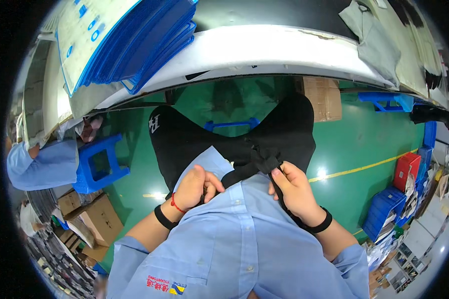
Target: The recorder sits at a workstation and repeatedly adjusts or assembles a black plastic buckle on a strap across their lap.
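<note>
A black cloth item point(219, 137) with a white mark on one corner is spread over my knees, pinched together in the middle. My left hand point(195, 187) is closed on a black strap that runs from that gathered middle toward my body. My right hand point(294, 192) pinches the black strap and bunched cloth just right of the middle. Both wrists wear black bands; the left also has a red cord. My light blue shirt point(239, 239) fills the lower part of the view.
A white table edge point(264, 50) curves above, with a stack of blue sheets point(134, 45) on it. A blue stool point(100, 164) and cardboard boxes point(97, 217) stand at left beside another person's blue sleeve point(40, 167). Red and blue crates point(399, 194) sit right on the green floor.
</note>
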A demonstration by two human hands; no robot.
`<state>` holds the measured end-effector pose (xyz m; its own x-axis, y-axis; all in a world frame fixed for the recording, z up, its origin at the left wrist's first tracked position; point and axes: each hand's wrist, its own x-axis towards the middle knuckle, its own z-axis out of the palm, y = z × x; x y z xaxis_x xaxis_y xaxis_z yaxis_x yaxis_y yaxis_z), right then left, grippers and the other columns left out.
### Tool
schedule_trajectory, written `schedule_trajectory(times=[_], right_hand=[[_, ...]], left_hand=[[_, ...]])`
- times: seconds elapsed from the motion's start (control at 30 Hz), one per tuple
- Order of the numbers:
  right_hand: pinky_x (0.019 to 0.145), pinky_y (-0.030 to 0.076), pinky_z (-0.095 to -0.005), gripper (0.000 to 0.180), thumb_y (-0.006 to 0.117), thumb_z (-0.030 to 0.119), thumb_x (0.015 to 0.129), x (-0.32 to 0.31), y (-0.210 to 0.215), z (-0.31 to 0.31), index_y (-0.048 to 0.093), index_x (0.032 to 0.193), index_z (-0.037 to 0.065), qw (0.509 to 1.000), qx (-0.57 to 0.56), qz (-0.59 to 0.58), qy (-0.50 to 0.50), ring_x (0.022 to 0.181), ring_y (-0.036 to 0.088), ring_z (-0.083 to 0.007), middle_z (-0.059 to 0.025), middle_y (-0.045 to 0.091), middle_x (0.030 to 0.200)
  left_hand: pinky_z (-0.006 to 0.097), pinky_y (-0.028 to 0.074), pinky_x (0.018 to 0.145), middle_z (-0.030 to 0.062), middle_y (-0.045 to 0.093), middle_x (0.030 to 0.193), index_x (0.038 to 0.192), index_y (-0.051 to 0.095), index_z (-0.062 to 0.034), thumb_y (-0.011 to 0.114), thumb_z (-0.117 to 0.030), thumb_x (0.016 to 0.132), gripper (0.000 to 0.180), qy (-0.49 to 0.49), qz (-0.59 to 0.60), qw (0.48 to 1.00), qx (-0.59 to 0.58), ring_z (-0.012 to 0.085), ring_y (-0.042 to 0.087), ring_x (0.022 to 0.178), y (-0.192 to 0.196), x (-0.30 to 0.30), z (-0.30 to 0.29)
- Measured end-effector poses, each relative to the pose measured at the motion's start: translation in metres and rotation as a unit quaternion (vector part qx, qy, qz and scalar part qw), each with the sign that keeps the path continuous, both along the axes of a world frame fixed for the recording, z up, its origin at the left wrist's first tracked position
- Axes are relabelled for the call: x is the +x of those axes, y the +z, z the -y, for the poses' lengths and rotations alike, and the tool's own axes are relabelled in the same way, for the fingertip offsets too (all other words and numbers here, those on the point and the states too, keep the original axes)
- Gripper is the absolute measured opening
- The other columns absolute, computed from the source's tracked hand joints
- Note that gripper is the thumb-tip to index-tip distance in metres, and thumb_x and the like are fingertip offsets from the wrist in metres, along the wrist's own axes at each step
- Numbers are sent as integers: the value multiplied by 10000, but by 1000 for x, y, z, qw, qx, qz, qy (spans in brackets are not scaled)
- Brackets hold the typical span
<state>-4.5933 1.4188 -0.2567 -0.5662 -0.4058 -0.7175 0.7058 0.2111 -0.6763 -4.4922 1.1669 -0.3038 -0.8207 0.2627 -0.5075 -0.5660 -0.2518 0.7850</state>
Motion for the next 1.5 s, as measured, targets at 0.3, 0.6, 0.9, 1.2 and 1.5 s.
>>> schedule_trajectory(times=[0.3,0.6,0.9,1.2,1.5], right_hand=[[538,416,-228,93,499,92,960,-10,11,-3,551,924,24,993,-107,35,37,566,507,-90,-32,539,754],[507,404,-211,91,521,81,950,-13,18,0,551,893,17,995,-94,5,32,546,499,-75,-28,563,738],[560,446,-342,82,643,31,798,3,27,14,596,852,-9,928,48,-307,206,643,589,-311,-163,595,752],[482,400,-304,100,684,45,769,7,18,13,598,763,-7,924,108,-321,176,524,540,-218,-129,563,642],[439,327,-255,204,702,50,792,7,9,20,542,677,-2,924,140,-337,116,453,396,-96,-70,475,527]], left_hand=[[273,302,347,25,363,396,623,389,-105,138,-678,907,687,302,-45,932,194,137,354,356,50,3,33],[238,288,368,-5,360,406,817,474,-82,154,-567,975,603,161,48,957,235,108,319,340,39,-6,-10],[213,260,389,-26,407,415,1113,560,6,278,-478,1010,570,-28,111,981,158,58,329,349,35,-31,-23],[232,299,383,17,383,375,413,382,-113,349,-365,1013,652,46,130,983,122,99,358,343,37,-28,-15],[242,295,346,14,409,413,819,499,-68,425,-273,1002,284,112,151,973,136,107,360,330,31,-18,-8]])
